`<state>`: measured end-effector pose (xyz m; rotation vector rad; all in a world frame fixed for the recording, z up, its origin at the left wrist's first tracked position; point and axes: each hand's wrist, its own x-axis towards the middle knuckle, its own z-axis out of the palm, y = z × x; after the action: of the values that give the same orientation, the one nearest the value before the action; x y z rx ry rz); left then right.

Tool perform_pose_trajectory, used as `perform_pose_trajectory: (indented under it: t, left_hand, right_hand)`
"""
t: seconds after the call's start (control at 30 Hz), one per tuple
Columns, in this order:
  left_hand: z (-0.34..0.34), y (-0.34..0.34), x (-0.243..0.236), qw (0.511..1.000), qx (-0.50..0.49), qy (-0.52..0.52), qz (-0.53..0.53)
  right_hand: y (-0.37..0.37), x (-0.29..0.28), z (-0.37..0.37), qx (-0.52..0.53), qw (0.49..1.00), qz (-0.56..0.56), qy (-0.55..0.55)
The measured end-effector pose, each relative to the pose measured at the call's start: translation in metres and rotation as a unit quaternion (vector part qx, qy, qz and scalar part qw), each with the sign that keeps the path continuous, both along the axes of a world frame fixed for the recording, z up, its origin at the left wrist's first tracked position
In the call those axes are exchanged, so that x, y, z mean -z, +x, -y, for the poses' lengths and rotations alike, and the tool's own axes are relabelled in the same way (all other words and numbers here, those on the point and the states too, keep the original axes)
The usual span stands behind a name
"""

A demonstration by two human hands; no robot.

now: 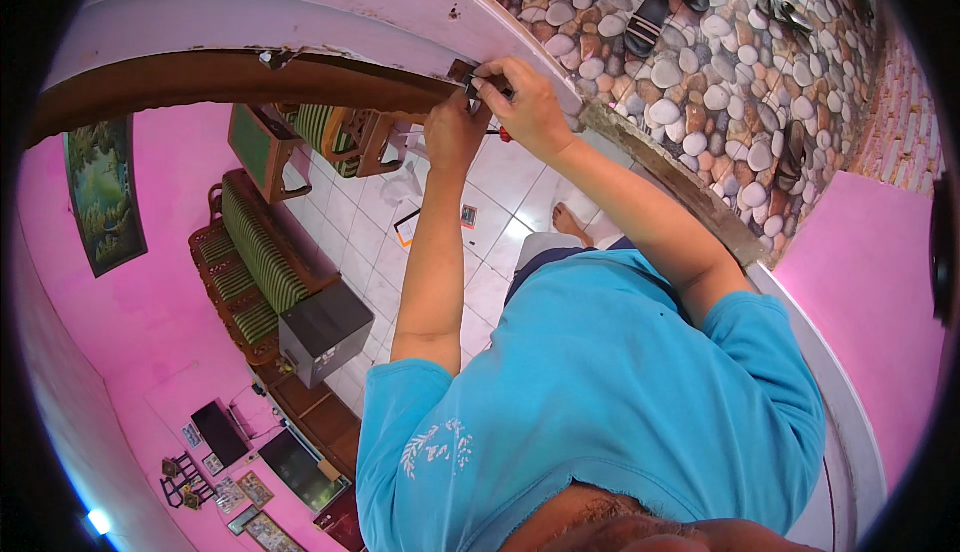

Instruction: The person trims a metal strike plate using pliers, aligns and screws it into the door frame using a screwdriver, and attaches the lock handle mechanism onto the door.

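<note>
Both hands are raised together at the edge of a pale door or frame (pixel 370 37), far from my body. My right hand (pixel 528 104) is closed in a pinch, thumb and fingers at a small dark metal fitting (pixel 471 82) on that edge. Close against it, my left hand (pixel 455 134) has its fingers bent and closed near the same fitting; what they hold is hidden. A small red-and-black piece (pixel 504 135), like the end of a tool handle, shows between the left wrist and the right palm. I cannot tell which hand holds it.
A stone sill (pixel 680 182) borders the pebble-patterned floor (pixel 665 77), where black sandals (pixel 647 24) lie. On the white tiles are a dark-framed sheet (pixel 405 227) and a small packet (pixel 469 216). Green-striped wooden seats (pixel 262 242) and a grey box-shaped cabinet (pixel 325 332) stand left.
</note>
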<state>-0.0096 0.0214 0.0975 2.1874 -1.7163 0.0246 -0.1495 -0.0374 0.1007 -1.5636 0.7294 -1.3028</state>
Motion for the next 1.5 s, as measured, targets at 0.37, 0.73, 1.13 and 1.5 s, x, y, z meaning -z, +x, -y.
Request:
perform_pose_trajectory:
  t: [0.37,0.73,1.13,1.5]
  left_hand:
    - [0.0,-0.004,-0.005,1.0,0.002,-0.004,-0.013]
    - [-0.002,-0.001,-0.001,1.0,-0.002,-0.008,-0.008]
    - [0.0,-0.003,-0.002,1.0,-0.003,0.0,-0.011]
    - [0.001,0.001,0.003,1.0,0.006,-0.013,-0.024]
  right_hand:
    - [0.003,0.0,-0.001,0.018,0.999,-0.029,-0.01]
    - [0.005,-0.007,-0.003,0.027,0.999,-0.029,-0.014]
    - [0.002,-0.005,-0.002,0.015,0.999,-0.044,-0.022]
    - [0.001,-0.008,0.0,0.015,0.996,-0.077,-0.032]
